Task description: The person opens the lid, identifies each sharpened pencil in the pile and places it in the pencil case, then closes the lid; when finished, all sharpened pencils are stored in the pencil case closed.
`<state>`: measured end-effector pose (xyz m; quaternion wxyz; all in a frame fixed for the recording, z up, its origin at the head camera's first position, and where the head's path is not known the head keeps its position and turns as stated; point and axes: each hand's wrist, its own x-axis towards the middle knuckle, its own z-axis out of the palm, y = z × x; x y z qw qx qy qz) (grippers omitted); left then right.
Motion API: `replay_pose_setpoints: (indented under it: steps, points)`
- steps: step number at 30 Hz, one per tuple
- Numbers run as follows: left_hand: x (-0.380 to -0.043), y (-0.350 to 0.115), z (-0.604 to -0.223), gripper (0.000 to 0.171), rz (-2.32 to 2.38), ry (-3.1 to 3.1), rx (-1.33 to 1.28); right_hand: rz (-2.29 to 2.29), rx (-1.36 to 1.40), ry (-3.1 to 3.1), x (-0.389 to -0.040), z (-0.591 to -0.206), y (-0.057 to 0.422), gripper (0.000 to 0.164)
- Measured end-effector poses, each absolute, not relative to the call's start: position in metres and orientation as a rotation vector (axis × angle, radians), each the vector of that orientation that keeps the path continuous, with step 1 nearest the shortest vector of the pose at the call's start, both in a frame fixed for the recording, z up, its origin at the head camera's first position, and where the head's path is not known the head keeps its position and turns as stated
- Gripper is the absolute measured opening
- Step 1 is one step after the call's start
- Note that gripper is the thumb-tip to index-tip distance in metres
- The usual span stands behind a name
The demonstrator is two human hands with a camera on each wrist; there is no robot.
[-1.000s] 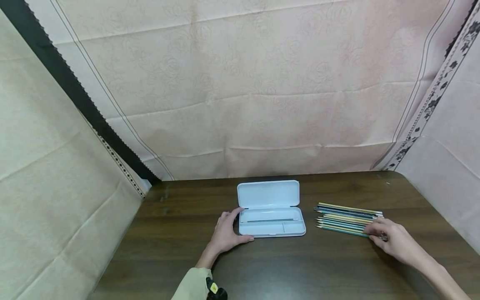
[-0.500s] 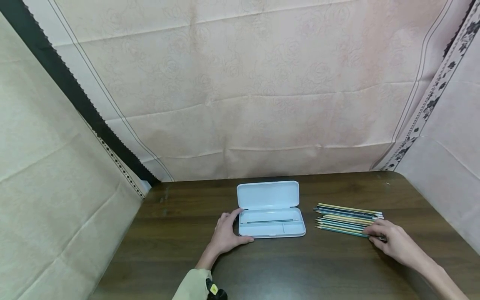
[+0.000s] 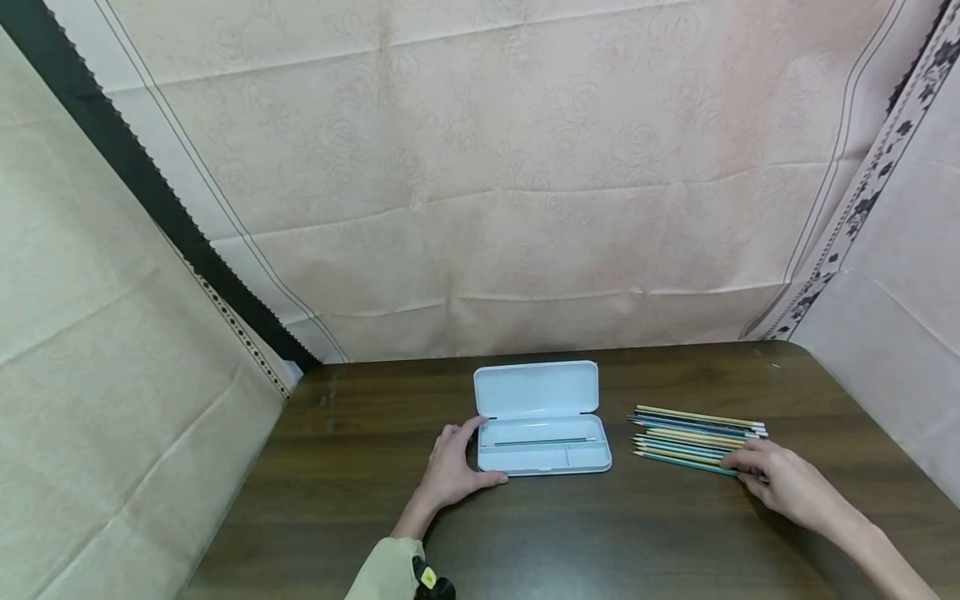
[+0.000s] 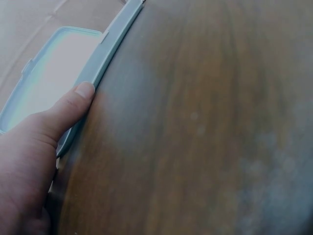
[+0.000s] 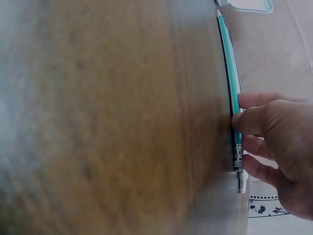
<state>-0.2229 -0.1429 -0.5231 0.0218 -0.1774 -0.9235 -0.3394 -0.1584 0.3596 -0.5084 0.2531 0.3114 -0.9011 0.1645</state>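
A light blue pencil case (image 3: 536,390) lies with its lid raised, and one dark pencil (image 3: 543,441) rests in its tray. My left hand (image 3: 452,468) holds the case at its left end, thumb on the front edge and index finger at the back corner. In the left wrist view the thumb (image 4: 73,104) presses that edge. To the right, several yellow, teal and dark pencils (image 3: 686,431) lie side by side. My right hand (image 3: 780,482) pinches the nearest teal pencil (image 5: 228,61) near its eraser end, its tip pointing towards the case.
Brown wooden table (image 3: 600,533) under everything. Pale patterned cloth (image 3: 525,208) hangs behind the table and along both sides. A black wrist device (image 3: 433,583) sits at the left sleeve.
My right hand has shifted slightly left along the nearest teal pencil, its fingers covering more of the eraser end. The left hand and the case have stayed put.
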Motion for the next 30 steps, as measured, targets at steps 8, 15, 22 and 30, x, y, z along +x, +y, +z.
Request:
replay_pose_setpoints:
  steps: [8,15,22,30]
  points:
    - [-0.2227,-0.1438,-0.5238,0.098,-1.047,-2.862,-0.546,0.42,0.837,-2.501,-0.1583,-0.5052,0.3572,0.046]
    - [-0.2225,-0.1436,-0.5231,0.098,-1.039,-2.852,-0.562,0.419,0.801,-2.555,-0.156,-0.5044,0.3555,0.045]
    - [-0.2224,-0.1435,-0.5226,0.097,-1.042,-2.852,-0.557,0.457,0.798,-2.559,-0.1562,-0.5037,0.3556,0.047]
    - [-0.2223,-0.1437,-0.5236,0.097,-1.051,-2.855,-0.555,0.463,0.812,-2.532,-0.1611,-0.5006,0.3538,0.046]
